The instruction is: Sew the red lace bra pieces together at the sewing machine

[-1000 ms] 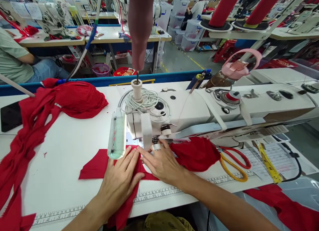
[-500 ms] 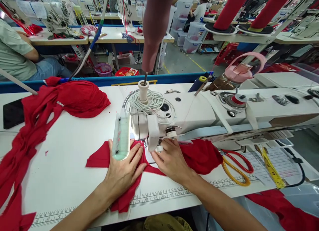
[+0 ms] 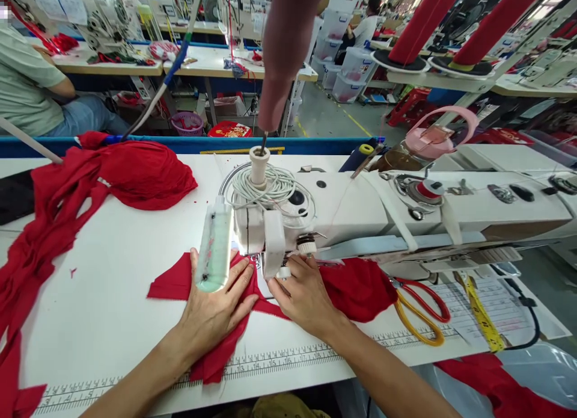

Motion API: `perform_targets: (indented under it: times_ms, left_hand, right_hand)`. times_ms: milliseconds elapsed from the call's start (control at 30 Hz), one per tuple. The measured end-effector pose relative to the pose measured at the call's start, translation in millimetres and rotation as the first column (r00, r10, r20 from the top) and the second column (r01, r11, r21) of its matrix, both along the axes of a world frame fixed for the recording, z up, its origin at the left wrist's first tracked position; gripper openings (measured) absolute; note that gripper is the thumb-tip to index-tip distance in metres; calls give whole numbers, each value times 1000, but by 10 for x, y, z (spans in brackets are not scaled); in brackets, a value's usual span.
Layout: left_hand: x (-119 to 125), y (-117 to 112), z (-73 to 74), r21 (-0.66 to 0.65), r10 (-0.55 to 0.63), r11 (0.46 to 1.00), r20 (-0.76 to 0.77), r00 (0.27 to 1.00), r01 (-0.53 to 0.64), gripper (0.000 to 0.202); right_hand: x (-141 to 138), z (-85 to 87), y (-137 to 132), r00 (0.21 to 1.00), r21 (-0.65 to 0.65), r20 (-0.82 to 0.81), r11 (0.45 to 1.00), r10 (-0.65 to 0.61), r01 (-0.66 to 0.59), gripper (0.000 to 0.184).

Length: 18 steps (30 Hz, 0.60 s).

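A piece of red fabric (image 3: 174, 279) lies on the white bed of a sewing machine (image 3: 273, 243), partly under its head. My left hand (image 3: 220, 304) rests flat on this fabric, left of the needle area, with its fingers spread. Close to the presser foot, my right hand (image 3: 304, 295) has thumb and fingers drawn together at the fabric edge; the machine head hides some fingertips. More red fabric (image 3: 360, 288) bunches to the right of that hand. A pale green, lit plate (image 3: 214, 246) on the machine stands above my left hand.
Orange-and-red-handled scissors (image 3: 421, 313) lie to the right, beside a yellow tape measure (image 3: 482, 316) on a paper. A heap of red fabric (image 3: 144, 174) covers the left side. A printed ruler (image 3: 279, 359) runs along the front edge. Another person (image 3: 31, 87) sits beyond, at left.
My view has tilted slightly, shifting the table's contents a little left. Both hands keep nearly the same places on the fabric by the machine head.
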State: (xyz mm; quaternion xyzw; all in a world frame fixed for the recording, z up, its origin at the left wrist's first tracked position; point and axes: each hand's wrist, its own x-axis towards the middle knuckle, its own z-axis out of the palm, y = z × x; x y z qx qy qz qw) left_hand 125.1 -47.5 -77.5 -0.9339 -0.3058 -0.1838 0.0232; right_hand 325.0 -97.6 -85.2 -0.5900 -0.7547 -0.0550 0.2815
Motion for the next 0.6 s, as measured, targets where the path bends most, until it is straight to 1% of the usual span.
perform_targets:
  times_ms: [100,267,467,600]
  left_hand:
    - [-12,5,-8,20,-5,1000,-10,1000,5,40]
    - [-19,21,-28,13,7,1000,-6,1000,-7,41]
    - [-4,35,12,-9,-12,1000,3,1000,12,39]
    - [-6,35,41,6,-38,999,10,999,38,37]
  right_hand:
    - [-18,26,-12,999,15,-49,1000,8,-7,27]
    - [23,64,1,989,65,-148,997,-25,35,17]
    - [93,39,85,984,61,-151,993,-95,105,29]
    - [83,51,88,986,90,-144,991,-86,100,30]
